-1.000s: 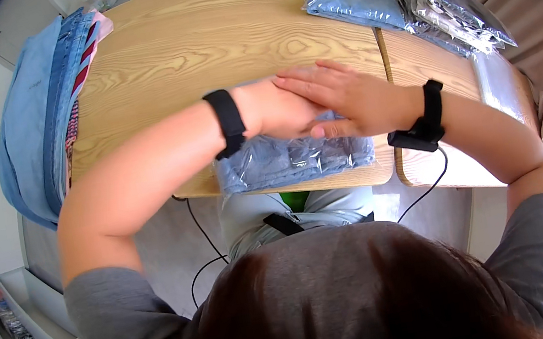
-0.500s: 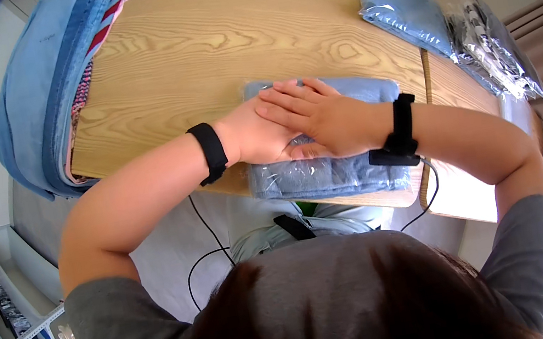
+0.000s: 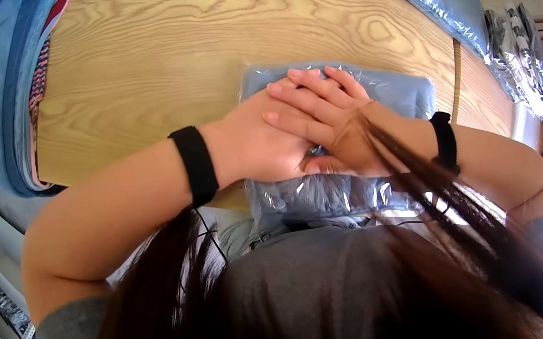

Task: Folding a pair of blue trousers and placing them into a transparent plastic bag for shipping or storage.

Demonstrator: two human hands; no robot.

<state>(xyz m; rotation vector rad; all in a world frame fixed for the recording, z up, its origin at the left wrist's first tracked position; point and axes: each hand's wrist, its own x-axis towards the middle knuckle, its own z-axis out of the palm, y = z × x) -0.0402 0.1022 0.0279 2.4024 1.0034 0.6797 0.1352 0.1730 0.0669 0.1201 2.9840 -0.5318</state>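
Bagged blue cloth (image 3: 399,92) is lying at the near edge of the counter (image 3: 153,60), looking longer along it, directly under the left hand (image 3: 261,144). Right hand (image 3: 343,127) is resting over that, grip flattened, holding nothing; left grip's hiding, can't tell.

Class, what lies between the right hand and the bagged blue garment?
The left hand, as the head view shows: under the right hand, over the bagged blue garment.

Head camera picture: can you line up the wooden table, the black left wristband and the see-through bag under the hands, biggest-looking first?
1. Wooden table, easily largest
2. See-through bag, partly hidden
3. Black left wristband
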